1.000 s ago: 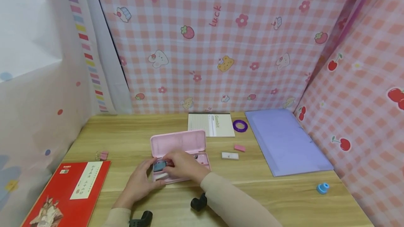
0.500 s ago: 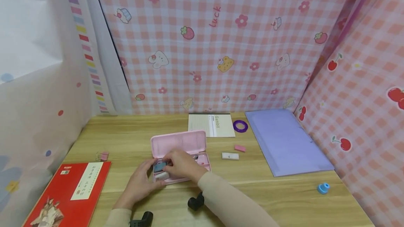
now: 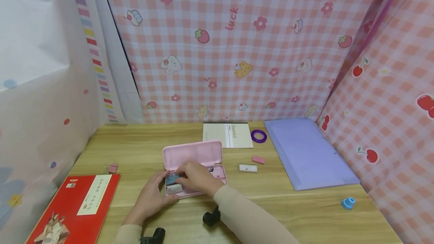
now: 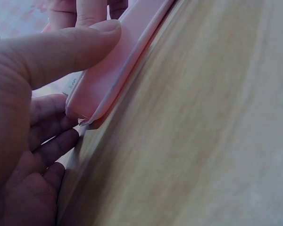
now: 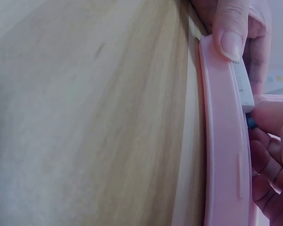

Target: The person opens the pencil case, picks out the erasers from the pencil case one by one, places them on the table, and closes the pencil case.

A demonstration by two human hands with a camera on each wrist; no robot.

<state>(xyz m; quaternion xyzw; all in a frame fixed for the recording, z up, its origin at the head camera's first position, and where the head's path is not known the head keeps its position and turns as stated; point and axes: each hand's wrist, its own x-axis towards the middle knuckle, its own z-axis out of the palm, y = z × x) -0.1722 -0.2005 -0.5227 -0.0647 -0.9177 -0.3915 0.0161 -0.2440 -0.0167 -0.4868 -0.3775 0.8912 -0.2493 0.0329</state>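
An open pink pencil case [image 3: 203, 153] lies mid-table with its lid standing up at the back. My left hand [image 3: 153, 194] grips its front left corner, thumb on the rim [image 4: 101, 77] and fingers under the end. My right hand [image 3: 196, 177] reaches into the tray and pinches a small blue object [image 3: 172, 179] at the left end, just behind a white eraser [image 3: 174, 188]. In the right wrist view the case rim [image 5: 221, 150] runs upright, with the white eraser [image 5: 244, 87] and the blue object [image 5: 250, 122] beside my fingers [image 5: 269, 160].
A red book [image 3: 74, 206] lies at front left, a pink clip [image 3: 111, 167] behind it. At the back are a notebook [image 3: 228, 134], a purple tape ring [image 3: 259, 136] and a lilac folder [image 3: 306, 153]. A pink eraser [image 3: 258, 159], a white eraser [image 3: 248, 168] and a blue sharpener [image 3: 347, 202] lie to the right.
Both hands stay at the pencil case. My right forearm has swung slightly left, and the blue object has hardly moved.
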